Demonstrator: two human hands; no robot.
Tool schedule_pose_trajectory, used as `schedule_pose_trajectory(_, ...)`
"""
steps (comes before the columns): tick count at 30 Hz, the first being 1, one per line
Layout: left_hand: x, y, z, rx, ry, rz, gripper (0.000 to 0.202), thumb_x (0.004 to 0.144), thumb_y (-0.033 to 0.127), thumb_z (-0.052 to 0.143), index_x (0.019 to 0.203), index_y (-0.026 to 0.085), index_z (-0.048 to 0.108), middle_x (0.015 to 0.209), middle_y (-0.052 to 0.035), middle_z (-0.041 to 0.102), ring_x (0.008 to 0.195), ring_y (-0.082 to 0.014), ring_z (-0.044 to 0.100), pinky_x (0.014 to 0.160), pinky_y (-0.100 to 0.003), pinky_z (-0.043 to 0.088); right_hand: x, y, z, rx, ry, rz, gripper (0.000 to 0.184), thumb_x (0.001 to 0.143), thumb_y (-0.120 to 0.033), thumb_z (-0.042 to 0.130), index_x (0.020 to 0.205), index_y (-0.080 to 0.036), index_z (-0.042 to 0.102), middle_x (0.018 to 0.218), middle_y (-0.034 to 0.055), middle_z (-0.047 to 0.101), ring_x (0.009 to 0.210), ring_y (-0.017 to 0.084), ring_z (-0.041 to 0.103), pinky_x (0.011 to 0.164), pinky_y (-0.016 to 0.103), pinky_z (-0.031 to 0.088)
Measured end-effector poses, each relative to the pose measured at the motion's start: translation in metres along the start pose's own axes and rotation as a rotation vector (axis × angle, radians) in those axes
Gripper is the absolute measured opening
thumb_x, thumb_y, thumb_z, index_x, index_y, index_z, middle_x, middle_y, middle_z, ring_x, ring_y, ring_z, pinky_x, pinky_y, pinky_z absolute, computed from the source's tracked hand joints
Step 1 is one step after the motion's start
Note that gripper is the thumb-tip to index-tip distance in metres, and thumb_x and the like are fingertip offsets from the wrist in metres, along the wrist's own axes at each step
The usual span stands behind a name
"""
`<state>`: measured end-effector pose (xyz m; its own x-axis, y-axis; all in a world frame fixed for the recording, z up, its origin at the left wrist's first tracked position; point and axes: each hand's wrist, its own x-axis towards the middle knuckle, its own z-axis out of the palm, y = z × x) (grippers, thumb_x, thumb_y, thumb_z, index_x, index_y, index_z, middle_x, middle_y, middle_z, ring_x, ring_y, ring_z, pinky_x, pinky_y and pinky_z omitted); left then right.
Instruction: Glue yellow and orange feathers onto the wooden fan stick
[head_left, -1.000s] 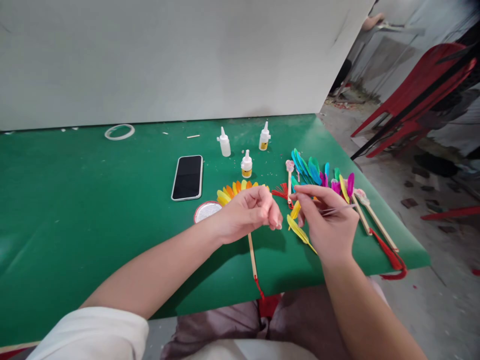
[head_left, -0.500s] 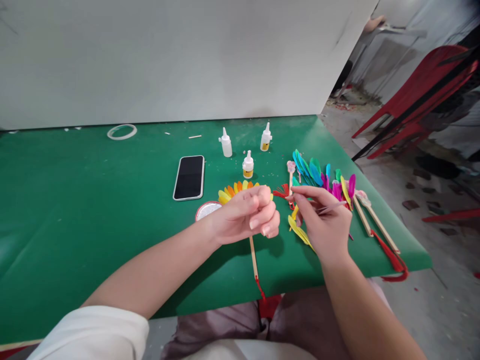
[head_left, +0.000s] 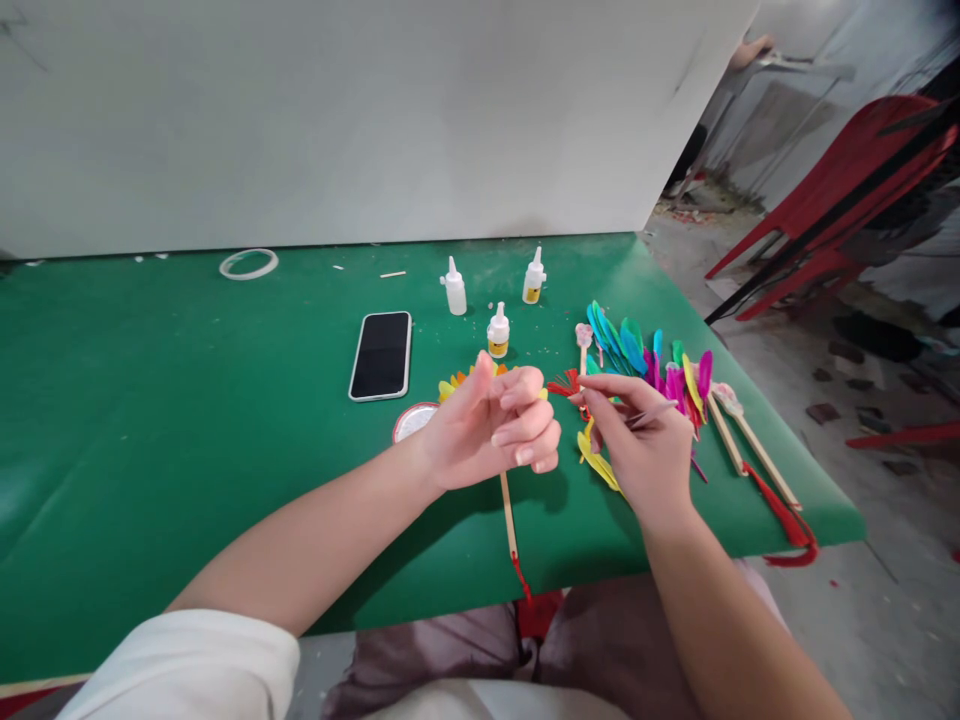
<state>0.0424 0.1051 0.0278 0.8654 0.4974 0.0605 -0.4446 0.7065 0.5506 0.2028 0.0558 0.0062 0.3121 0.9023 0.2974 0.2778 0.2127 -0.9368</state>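
My left hand (head_left: pixel 495 430) hovers over a half-made fan of yellow and orange feathers (head_left: pixel 457 382) on a wooden stick (head_left: pixel 509 515). Its thumb is lifted away and its fingers are loosely curled, with nothing in them. Just to its right, my right hand (head_left: pixel 645 450) pinches thin metal tweezers (head_left: pixel 652 412), tips pointing right. A loose yellow feather (head_left: pixel 596 462) lies under that hand. A pile of blue, green and pink feathers (head_left: pixel 630 345) lies beyond it.
On the green table (head_left: pixel 187 400) are a black phone (head_left: pixel 381 354), a round white lid (head_left: pixel 411 420), three small glue bottles (head_left: pixel 498 330), a tape ring (head_left: pixel 248 264) and wooden sticks with red tassels (head_left: pixel 757 455). Red chairs (head_left: pixel 832 200) stand off to the right.
My left hand has turned palm up and loosened, its thumb lifting off the fingers. My right hand with the tweezers has shifted slightly left and nearer to it.
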Motion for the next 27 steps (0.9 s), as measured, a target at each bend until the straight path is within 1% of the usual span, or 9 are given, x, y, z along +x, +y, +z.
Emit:
schedule_pose_trajectory(5,0.0,0.001,0.003,0.019,0.011,0.016,0.054,0.072,0.066,0.053,0.054,0.018,0.037,0.041,0.0053,0.034,0.044,-0.0105,0.044,0.052,-0.025,0.042,0.0,0.001,0.001,-0.008,-0.007,0.034,0.013,0.079,-0.026,0.061,0.088,-0.021,0.068,0.071,0.0011,0.069,0.041,0.007,0.053,0.034,0.018,0.039)
schedule_pose_trajectory(8,0.001,0.0,0.002,0.074,0.03,0.031,0.055,0.074,0.066,0.05,0.051,0.017,0.043,0.039,0.0037,0.038,0.043,-0.0104,0.046,0.05,-0.025,0.043,0.0,0.002,0.002,-0.002,0.0,0.042,0.013,0.078,-0.026,0.061,0.087,-0.021,0.068,0.069,0.0011,0.069,0.04,0.007,0.052,0.034,0.018,0.039)
schedule_pose_trajectory(10,0.002,-0.001,-0.001,0.101,0.039,0.061,0.05,0.073,0.059,0.059,0.05,0.016,0.049,0.038,0.0036,0.042,0.043,-0.0093,0.048,0.049,-0.023,0.043,0.001,0.001,0.002,0.0,0.012,0.052,0.012,0.078,-0.026,0.061,0.086,-0.02,0.068,0.068,0.0011,0.068,0.04,0.007,0.052,0.034,0.018,0.04)
schedule_pose_trajectory(13,0.003,-0.003,-0.009,0.167,0.066,0.108,0.032,0.068,0.042,0.072,0.055,0.015,0.062,0.041,0.0032,0.052,0.044,-0.008,0.053,0.047,-0.02,0.043,0.001,0.001,0.003,-0.003,0.019,0.067,0.012,0.077,-0.026,0.062,0.084,-0.02,0.068,0.067,0.0008,0.068,0.042,0.007,0.053,0.034,0.018,0.04)
schedule_pose_trajectory(15,0.003,-0.003,-0.013,0.232,0.128,0.092,0.022,0.064,0.036,0.077,0.066,0.016,0.068,0.052,0.0006,0.063,0.046,-0.0082,0.058,0.045,-0.018,0.043,0.002,0.001,0.002,-0.011,0.015,0.077,0.012,0.077,-0.026,0.061,0.085,-0.021,0.068,0.067,0.0006,0.068,0.041,0.007,0.053,0.034,0.018,0.04)
schedule_pose_trajectory(18,0.005,-0.002,-0.017,0.325,0.281,0.067,0.024,0.059,0.029,0.08,0.074,0.015,0.069,0.068,-0.0039,0.071,0.046,-0.0083,0.06,0.04,-0.015,0.042,0.003,0.001,0.001,-0.03,0.006,0.09,0.012,0.077,-0.027,0.061,0.084,-0.02,0.068,0.069,0.0012,0.069,0.04,0.007,0.052,0.034,0.018,0.041)
schedule_pose_trajectory(21,0.007,-0.001,-0.015,0.484,0.414,0.134,0.024,0.057,0.028,0.081,0.061,0.013,0.063,0.057,-0.0024,0.068,0.041,-0.0086,0.058,0.04,-0.016,0.045,0.005,0.004,-0.001,-0.042,0.001,0.097,0.014,0.077,-0.028,0.061,0.085,-0.019,0.068,0.074,0.0037,0.069,0.048,0.01,0.059,0.034,0.018,0.041)
schedule_pose_trajectory(24,0.003,0.003,-0.012,0.724,0.488,0.194,0.03,0.058,0.031,0.079,0.051,0.013,0.057,0.044,0.0006,0.061,0.038,-0.0097,0.057,0.039,-0.018,0.047,0.007,0.009,-0.002,-0.045,-0.014,0.104,0.018,0.076,-0.03,0.061,0.087,-0.019,0.068,0.082,0.0064,0.07,0.056,0.013,0.063,0.034,0.019,0.041)
schedule_pose_trajectory(27,-0.009,0.01,-0.014,0.985,0.559,0.238,0.02,0.066,0.032,0.073,0.062,0.014,0.066,0.054,-0.0008,0.066,0.048,-0.012,0.063,0.048,-0.021,0.053,0.01,0.015,-0.003,-0.055,-0.028,0.116,0.02,0.076,-0.034,0.06,0.086,-0.018,0.068,0.085,0.0074,0.071,0.059,0.015,0.065,0.035,0.02,0.042)
